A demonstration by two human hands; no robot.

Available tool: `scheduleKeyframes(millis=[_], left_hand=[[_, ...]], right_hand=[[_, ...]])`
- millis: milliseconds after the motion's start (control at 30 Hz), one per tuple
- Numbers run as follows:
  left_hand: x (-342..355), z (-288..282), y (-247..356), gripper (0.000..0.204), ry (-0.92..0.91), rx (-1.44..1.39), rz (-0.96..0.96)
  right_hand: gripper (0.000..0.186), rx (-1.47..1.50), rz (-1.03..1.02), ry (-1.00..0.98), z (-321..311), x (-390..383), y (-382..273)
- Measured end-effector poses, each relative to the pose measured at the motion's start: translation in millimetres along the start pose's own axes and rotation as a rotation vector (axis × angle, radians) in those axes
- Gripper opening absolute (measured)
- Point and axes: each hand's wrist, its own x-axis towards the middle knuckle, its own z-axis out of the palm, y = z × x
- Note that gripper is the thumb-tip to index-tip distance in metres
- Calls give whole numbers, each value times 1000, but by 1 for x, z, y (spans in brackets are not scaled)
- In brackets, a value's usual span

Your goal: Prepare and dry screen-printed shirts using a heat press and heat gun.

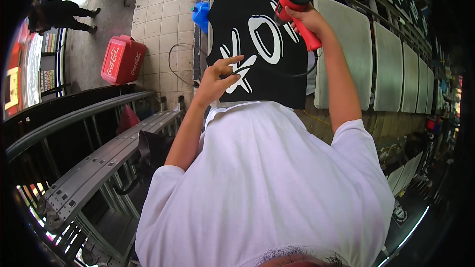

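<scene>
My right hand is wrapped round the handle of a red and black heat gun, held over the far right part of a black shirt. The shirt lies spread on a board and carries a large white print. From the heat gun's handle a black power cord curves down and leftward across the shirt. My left hand is over the shirt's near left edge, its thumb and fingers pinched round the cord. The shirt's far right print is partly hidden by my right hand.
Pale printing boards stand in a row to the right. A blue jug is beside the shirt's board. Leftward are a red cooler box on the floor and a metal ladder. Another person is at the far left.
</scene>
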Motion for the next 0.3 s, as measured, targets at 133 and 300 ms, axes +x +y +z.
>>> scheduleKeyframes(millis=[133, 300], left_hand=[[8, -2, -6, 27, 18, -24, 2], [13, -6, -12, 28, 27, -96, 137]], right_hand=[[74, 33, 57, -74, -3, 32, -11], [74, -2, -134, -41, 21, 62, -18]])
